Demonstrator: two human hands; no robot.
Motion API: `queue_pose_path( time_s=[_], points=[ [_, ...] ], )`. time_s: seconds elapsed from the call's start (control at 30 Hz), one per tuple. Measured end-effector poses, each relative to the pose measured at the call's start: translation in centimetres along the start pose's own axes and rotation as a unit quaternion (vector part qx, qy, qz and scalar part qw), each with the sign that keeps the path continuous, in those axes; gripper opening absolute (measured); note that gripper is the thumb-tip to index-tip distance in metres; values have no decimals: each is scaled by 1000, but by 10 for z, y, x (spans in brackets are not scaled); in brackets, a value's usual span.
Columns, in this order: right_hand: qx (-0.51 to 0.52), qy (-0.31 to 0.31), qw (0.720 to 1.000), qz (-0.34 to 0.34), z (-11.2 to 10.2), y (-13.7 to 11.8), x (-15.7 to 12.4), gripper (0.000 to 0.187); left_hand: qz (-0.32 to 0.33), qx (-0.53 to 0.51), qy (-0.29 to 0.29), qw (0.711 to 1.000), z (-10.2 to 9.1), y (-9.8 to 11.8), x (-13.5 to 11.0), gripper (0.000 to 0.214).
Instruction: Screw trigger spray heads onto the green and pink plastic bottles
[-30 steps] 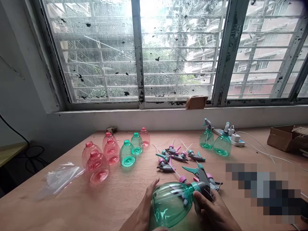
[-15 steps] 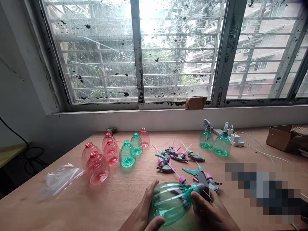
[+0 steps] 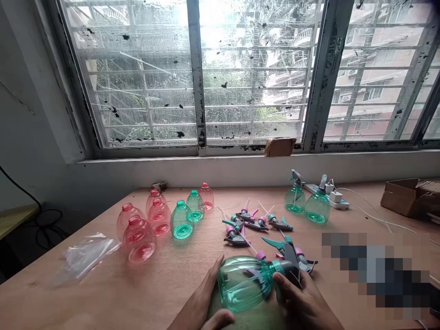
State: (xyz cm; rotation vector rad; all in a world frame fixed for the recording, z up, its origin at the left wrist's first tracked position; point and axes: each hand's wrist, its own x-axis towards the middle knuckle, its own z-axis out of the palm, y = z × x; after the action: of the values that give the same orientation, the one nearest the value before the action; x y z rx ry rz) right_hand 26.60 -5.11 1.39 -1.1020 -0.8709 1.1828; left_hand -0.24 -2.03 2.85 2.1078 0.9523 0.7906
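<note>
A clear green spray bottle [image 3: 240,284] lies on its side in the air between my hands, its base to the left. My left hand [image 3: 206,298] is wrapped round the base end, thumb below and fingers above. At the neck, my right hand [image 3: 302,298] grips the grey and teal spray head [image 3: 288,254], which sits on the bottle's mouth; some of its fingers are hidden behind. Just beyond lie several loose spray heads [image 3: 256,222] in grey, pink and teal, with thin white tubes.
Several open pink bottles [image 3: 139,240] and two open green bottles [image 3: 182,220] stand at the left. A plastic bag [image 3: 91,254] lies near them. Two green bottles with spray heads [image 3: 316,208] stand by a power strip [image 3: 338,201]. A cardboard box [image 3: 405,197] sits far right.
The green bottle has turned slightly, its base end rising a little. Both hands keep their hold on the bottle and spray head.
</note>
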Motion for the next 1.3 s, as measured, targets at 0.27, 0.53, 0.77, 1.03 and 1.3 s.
queue_pose_path(
  time_s=[0.27,0.53,0.77,1.03,1.3],
  points=[
    [-10,2,1000,-11,-2,2,3,57,51,-17,16,998,0,1,3,76],
    [-7,41,999,-7,9,-13,-8,65,19,-30,8,999,2,1,-2,98],
    [22,-63,997,-31,2,-9,-4,56,-45,-67,24,996,-2,2,1,74],
    [51,-52,997,-18,3,-5,-5,57,50,-20,50,997,8,-7,1,104],
    [28,-14,999,-18,4,-6,-5,54,15,-30,33,999,6,-12,0,88]
  ],
)
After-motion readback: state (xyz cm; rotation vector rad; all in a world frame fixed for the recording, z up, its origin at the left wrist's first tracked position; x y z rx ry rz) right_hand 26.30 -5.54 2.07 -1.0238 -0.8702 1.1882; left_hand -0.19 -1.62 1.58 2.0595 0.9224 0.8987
